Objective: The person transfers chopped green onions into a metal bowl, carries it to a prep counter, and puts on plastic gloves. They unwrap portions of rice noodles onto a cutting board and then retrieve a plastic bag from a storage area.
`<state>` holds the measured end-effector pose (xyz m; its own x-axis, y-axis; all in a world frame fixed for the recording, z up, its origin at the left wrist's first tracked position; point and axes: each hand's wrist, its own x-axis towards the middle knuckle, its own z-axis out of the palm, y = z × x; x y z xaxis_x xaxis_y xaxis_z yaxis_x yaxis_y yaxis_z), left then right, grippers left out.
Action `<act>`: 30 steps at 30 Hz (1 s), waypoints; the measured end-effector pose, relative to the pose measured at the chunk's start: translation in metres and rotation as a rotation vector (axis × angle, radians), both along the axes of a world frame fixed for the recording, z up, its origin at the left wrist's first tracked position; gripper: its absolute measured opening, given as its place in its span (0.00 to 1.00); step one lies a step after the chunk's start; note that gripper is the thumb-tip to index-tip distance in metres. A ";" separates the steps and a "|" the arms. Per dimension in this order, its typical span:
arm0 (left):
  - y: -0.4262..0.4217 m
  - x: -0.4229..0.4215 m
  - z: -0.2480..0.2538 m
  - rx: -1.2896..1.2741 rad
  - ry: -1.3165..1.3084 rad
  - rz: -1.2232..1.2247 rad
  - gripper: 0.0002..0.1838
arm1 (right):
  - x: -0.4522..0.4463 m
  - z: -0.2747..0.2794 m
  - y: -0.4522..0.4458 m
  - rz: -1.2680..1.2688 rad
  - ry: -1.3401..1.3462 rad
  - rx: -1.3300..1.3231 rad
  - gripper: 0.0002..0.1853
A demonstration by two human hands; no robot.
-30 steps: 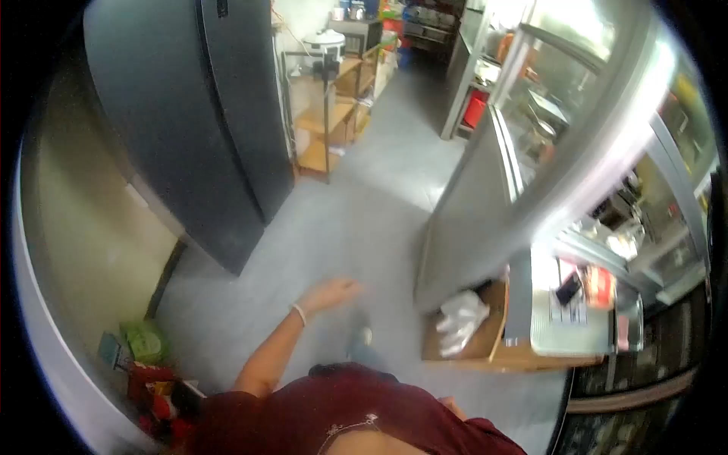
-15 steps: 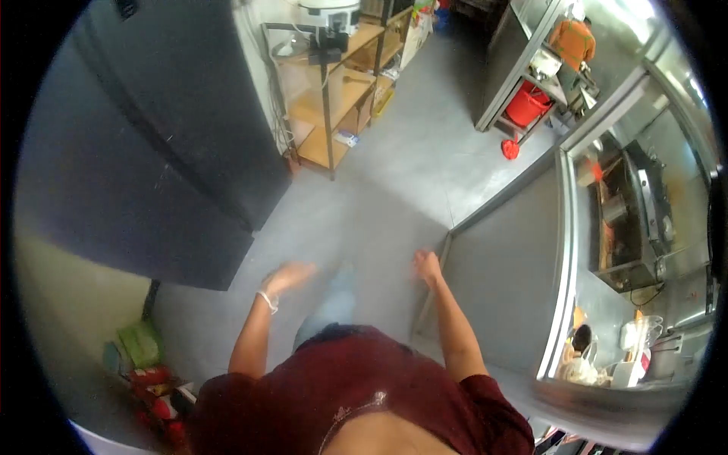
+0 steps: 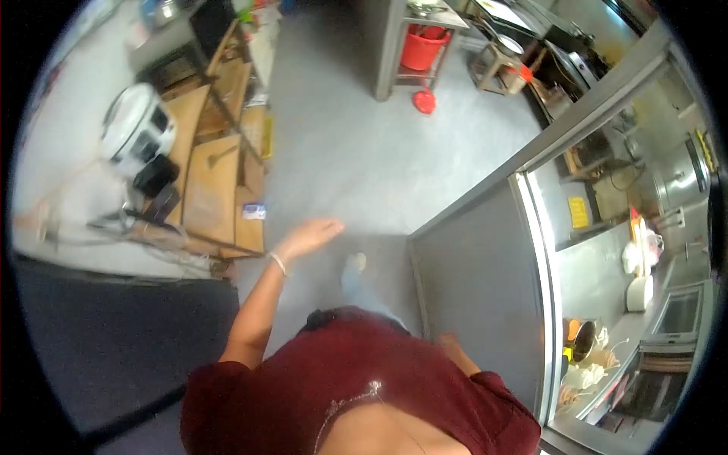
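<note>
My left hand [image 3: 312, 233] is stretched forward over the grey floor [image 3: 334, 167], with its fingers extended and holding nothing. A pale bracelet [image 3: 278, 263] circles that wrist. Nearest to it is the wooden shelf rack [image 3: 214, 178], which it does not touch. Only part of my right arm [image 3: 457, 353] shows, close beside the grey partition [image 3: 478, 258]. The right hand itself is hidden from view.
On the rack stands a white rice cooker [image 3: 139, 127]. A red bucket [image 3: 422, 51] sits under a metal table ahead, with a red object [image 3: 425, 101] on the floor. Beyond the glass at right, a counter [image 3: 591, 280] holds bowls and bags.
My view has moved forward and turned, bringing the rack and red bucket closer. My left hand has reached forward; my right hand has swung back out of sight. The person in orange is out of view.
</note>
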<state>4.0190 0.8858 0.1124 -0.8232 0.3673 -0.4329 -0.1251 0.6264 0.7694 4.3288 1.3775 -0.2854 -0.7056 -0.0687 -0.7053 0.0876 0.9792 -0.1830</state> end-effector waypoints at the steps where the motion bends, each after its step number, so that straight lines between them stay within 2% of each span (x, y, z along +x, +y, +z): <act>1: 0.009 -0.019 -0.021 0.016 0.015 -0.014 0.29 | 0.002 0.017 -0.003 0.096 0.152 0.023 0.16; 3: 0.013 -0.086 -0.057 0.017 0.129 -0.039 0.29 | -0.091 0.046 -0.032 -0.368 0.029 -0.227 0.18; 4: 0.017 -0.108 -0.048 0.060 0.178 -0.163 0.28 | -0.133 0.055 -0.048 -0.606 -0.085 -0.303 0.18; 6: 0.022 -0.163 -0.049 0.245 -0.003 -0.132 0.27 | -0.238 0.070 -0.083 -0.994 -0.201 -0.472 0.17; 7: 0.026 -0.184 -0.053 0.343 -0.103 -0.107 0.26 | -0.294 0.082 -0.101 -1.003 -0.162 -0.503 0.17; 9: 0.020 -0.233 -0.052 0.312 0.053 -0.162 0.21 | -0.403 0.098 -0.122 -0.444 0.295 -0.382 0.19; 10: 0.017 -0.252 -0.051 0.293 0.137 -0.189 0.19 | -0.453 0.114 -0.124 -0.366 0.164 -0.410 0.20; 13: 0.014 -0.337 -0.030 0.399 -0.034 -0.120 0.19 | -0.587 0.178 -0.149 -0.404 0.278 -0.486 0.18; 15: 0.011 -0.402 -0.045 0.443 -0.055 -0.109 0.19 | -0.652 0.170 -0.153 -0.463 0.482 -0.683 0.16; 17: 0.016 -0.469 -0.061 0.433 -0.055 -0.062 0.20 | -0.695 0.177 -0.148 -0.522 0.435 -0.657 0.16; 18: 0.022 -0.502 -0.068 0.401 -0.037 -0.028 0.21 | -0.709 0.180 -0.147 -0.561 0.405 -0.649 0.16; 19: 0.027 -0.523 -0.072 0.362 -0.040 0.011 0.21 | -0.709 0.160 -0.142 -0.472 0.457 -0.548 0.16; 21: 0.066 -0.583 -0.054 0.379 -0.090 -0.124 0.23 | -0.710 0.109 -0.111 -0.278 0.571 -0.327 0.16; 23: 0.123 -0.637 -0.038 0.403 -0.090 -0.245 0.23 | -0.695 0.124 -0.092 -0.866 0.282 -0.445 0.17; 25: 0.182 -0.665 -0.030 0.394 -0.076 -0.357 0.23 | -0.665 0.140 -0.069 -1.209 0.190 -0.495 0.17; 27: 0.252 -0.694 -0.029 0.340 -0.093 -0.552 0.23 | -0.621 0.090 -0.037 -1.162 0.278 -0.322 0.17; 29: 0.318 -0.707 -0.040 0.201 0.035 -0.770 0.24 | -0.608 0.118 -0.023 -1.497 0.207 -0.252 0.14; 30: 0.349 -0.709 -0.043 0.176 0.018 -0.866 0.25 | -0.598 0.110 -0.015 -1.613 0.162 -0.255 0.13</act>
